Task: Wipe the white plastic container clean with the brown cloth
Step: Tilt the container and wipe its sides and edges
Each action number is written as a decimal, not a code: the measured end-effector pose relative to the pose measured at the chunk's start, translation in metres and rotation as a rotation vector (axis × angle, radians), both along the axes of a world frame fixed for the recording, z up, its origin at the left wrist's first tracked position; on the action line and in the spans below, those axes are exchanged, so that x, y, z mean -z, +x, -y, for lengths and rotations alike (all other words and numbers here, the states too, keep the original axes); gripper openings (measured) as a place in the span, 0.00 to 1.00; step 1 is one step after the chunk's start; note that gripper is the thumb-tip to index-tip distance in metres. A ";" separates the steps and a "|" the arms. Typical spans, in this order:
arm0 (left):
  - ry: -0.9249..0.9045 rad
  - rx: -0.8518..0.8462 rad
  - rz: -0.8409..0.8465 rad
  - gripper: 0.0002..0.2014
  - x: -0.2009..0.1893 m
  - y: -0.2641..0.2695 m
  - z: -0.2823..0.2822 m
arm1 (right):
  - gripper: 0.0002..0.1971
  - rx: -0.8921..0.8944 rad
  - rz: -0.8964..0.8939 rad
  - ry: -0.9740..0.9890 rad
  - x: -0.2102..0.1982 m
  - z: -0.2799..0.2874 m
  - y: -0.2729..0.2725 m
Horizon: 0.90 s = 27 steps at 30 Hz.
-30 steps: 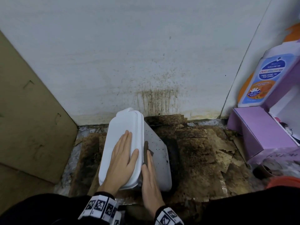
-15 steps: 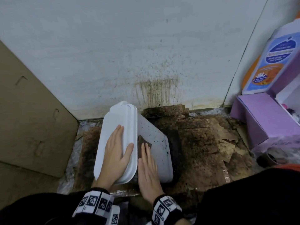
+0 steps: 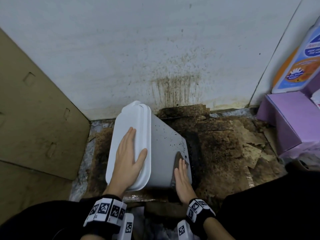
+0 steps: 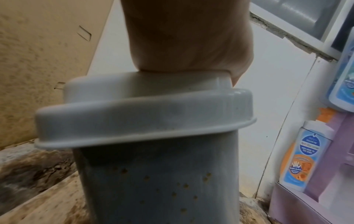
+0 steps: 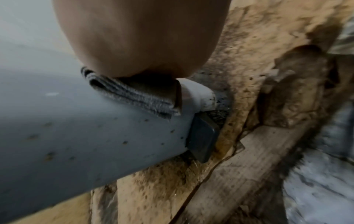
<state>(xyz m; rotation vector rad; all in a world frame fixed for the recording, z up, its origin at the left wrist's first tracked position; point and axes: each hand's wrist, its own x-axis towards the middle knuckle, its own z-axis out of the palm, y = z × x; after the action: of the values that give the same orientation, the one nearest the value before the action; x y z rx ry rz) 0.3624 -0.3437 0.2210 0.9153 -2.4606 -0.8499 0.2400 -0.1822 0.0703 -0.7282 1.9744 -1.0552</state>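
The white plastic container (image 3: 164, 144) stands tilted on stained cardboard, its lid (image 3: 128, 129) up and its speckled side wall facing right. My left hand (image 3: 127, 153) lies flat on the lid with straight fingers, its palm (image 4: 184, 37) resting on the lid top (image 4: 145, 84). My right hand (image 3: 181, 172) presses the folded brown cloth (image 3: 178, 160) flat against the lower right part of the side wall. In the right wrist view the cloth (image 5: 134, 95) sits squeezed between my palm (image 5: 141, 34) and the container wall (image 5: 76, 136), near its bottom edge.
A stained white wall (image 3: 155, 49) rises just behind the container. A cardboard panel (image 3: 34, 110) leans at the left. A purple box (image 3: 290, 118) and soap bottles (image 3: 297, 63) stand at the right. Torn, dirty cardboard (image 3: 225, 144) covers the floor.
My right hand has slid the cloth from beside the lid rim rightward and down across the side wall to its lower right corner. The left hand has stayed on the lid.
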 end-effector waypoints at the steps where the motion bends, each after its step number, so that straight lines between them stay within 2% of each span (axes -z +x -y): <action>1: 0.003 0.000 -0.003 0.38 0.000 0.000 0.000 | 0.25 -0.005 0.017 0.023 0.002 0.000 -0.003; 4: -0.002 -0.005 -0.003 0.38 0.000 -0.001 0.001 | 0.23 -0.002 -0.014 0.055 0.000 0.004 -0.002; 6: -0.011 -0.012 -0.002 0.38 0.001 0.001 0.002 | 0.25 -0.014 -0.094 0.044 -0.012 0.009 0.006; 8: -0.016 -0.014 0.000 0.38 0.003 0.002 0.004 | 0.22 0.001 -0.055 -0.010 -0.033 0.014 0.019; 13: -0.021 0.000 -0.011 0.38 0.005 0.002 0.006 | 0.25 0.008 -0.095 -0.198 -0.073 0.024 0.049; 16: -0.025 0.006 -0.010 0.38 0.004 0.000 0.004 | 0.26 -0.028 -0.112 -0.225 -0.083 0.022 0.050; 21: -0.021 0.003 -0.014 0.38 0.003 -0.001 0.002 | 0.27 -0.062 -0.134 -0.205 -0.066 0.015 0.030; 27: -0.009 0.013 -0.049 0.36 -0.001 -0.003 -0.002 | 0.26 0.130 0.020 -0.062 -0.006 0.008 -0.003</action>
<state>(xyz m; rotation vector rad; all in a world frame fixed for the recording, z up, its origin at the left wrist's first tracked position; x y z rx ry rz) 0.3590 -0.3419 0.2221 0.8667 -2.4291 -0.8545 0.2369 -0.1906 0.0765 -0.6265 2.0018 -1.2007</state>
